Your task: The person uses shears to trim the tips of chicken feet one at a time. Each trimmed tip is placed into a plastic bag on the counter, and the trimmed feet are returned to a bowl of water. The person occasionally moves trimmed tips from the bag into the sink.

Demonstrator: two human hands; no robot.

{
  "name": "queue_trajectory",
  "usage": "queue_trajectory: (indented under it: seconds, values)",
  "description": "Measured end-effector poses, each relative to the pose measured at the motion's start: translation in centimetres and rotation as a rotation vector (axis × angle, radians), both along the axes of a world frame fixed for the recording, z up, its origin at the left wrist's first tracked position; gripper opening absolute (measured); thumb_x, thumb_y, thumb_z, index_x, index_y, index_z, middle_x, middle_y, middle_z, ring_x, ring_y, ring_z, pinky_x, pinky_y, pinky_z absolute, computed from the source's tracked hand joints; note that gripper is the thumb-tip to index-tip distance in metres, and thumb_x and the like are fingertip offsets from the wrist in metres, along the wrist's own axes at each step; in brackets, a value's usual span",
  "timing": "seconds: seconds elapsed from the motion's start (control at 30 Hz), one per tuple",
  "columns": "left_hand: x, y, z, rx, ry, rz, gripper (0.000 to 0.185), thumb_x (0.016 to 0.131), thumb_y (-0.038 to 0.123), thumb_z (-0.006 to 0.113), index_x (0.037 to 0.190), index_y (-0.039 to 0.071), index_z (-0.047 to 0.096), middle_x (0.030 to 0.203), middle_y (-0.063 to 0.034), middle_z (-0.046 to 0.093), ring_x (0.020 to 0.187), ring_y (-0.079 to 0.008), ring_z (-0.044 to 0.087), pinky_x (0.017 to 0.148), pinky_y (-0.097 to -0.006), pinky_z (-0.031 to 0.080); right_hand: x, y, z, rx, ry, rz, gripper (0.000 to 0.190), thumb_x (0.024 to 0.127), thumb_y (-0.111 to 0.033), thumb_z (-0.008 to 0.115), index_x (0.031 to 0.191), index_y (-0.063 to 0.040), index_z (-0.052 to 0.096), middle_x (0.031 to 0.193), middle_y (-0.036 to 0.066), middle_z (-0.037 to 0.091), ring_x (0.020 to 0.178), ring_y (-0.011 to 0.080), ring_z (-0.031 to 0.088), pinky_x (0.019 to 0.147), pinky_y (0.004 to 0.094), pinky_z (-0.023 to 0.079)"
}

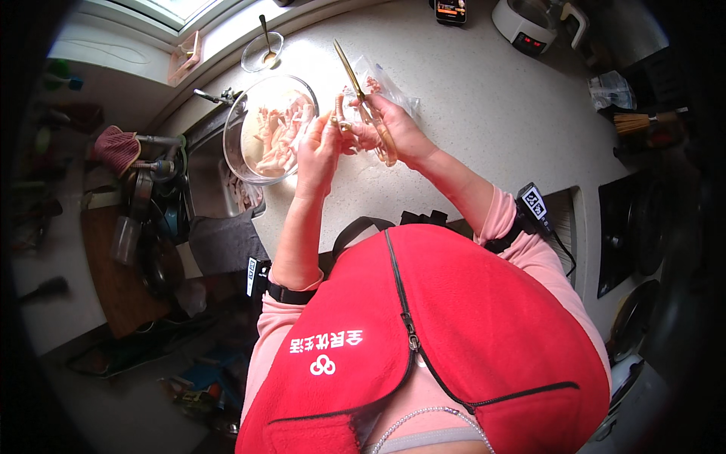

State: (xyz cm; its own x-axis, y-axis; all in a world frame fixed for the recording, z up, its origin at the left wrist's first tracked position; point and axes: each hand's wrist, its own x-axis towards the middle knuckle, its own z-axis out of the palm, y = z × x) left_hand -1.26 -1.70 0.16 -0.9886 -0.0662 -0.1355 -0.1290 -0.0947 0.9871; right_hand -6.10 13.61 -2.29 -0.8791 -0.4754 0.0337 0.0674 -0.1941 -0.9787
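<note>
My left hand [319,152] pinches a pale chicken foot [339,106] over the counter, just right of a large clear glass bowl [228,148]. Several chicken feet [278,139] lie heaped in that bowl. A pair of kitchen scissors [350,69] with gold-coloured blades and translucent handles is in my right hand [401,126], close to the foot. Their blades point away from me and look closed together. Behind my right hand lies a clear plastic bag [397,91] with small reddish pieces [372,85] at it. My fingers hide part of the foot.
A small glass dish [248,59] with a spoon [264,31] stands behind the bowl. At left is a steel sink [207,170] with more chicken feet [244,190]. A phone [451,10] and white electric kettle [522,28] stand at the back; a cooktop [618,227] is right.
</note>
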Motion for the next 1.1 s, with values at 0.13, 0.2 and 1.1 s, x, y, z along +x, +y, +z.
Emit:
queue_trajectory:
  seconds: [0.13,0.2,1.1]
  values:
    - [0.3,0.2,0.4,-0.158,0.01,0.003,0.031,0.094,0.008,0.048,0.122,-0.006,0.043,0.101,-0.0133,0.057,0.077,-0.0143,0.063,0.067,-0.0248,0.054,-0.2,-0.3,-1.1,0.02,0.061,-0.007,0.052,0.08,-0.023,0.071,0.119,0.0,0.046,0.09,0.006,0.058,0.081,0.0128,0.058,0.069,0.025,0.05]
    - [0.5,0.1,0.6,-0.198,0.038,-0.037,0.031,0.094,0.007,0.047,0.122,-0.005,0.042,0.1,-0.0127,0.056,0.077,-0.014,0.063,0.065,-0.0247,0.054,-0.2,-0.2,-1.2,-0.066,0.008,0.017,0.047,0.081,-0.02,0.069,0.117,0.002,0.046,0.092,0.007,0.057,0.078,0.0132,0.059,0.069,0.0256,0.051]
    - [-0.2,-2.7,0.8,0.113,-0.302,-0.109,0.037,0.09,0.011,0.056,0.121,-0.008,0.05,0.092,-0.0105,0.064,0.075,-0.0128,0.061,0.064,-0.0224,0.05,0.0,1.6,2.0,-0.163,-0.316,0.193,0.034,0.084,-0.012,0.06,0.113,-0.003,0.043,0.082,0.008,0.06,0.065,0.0122,0.061,0.054,0.024,0.05]
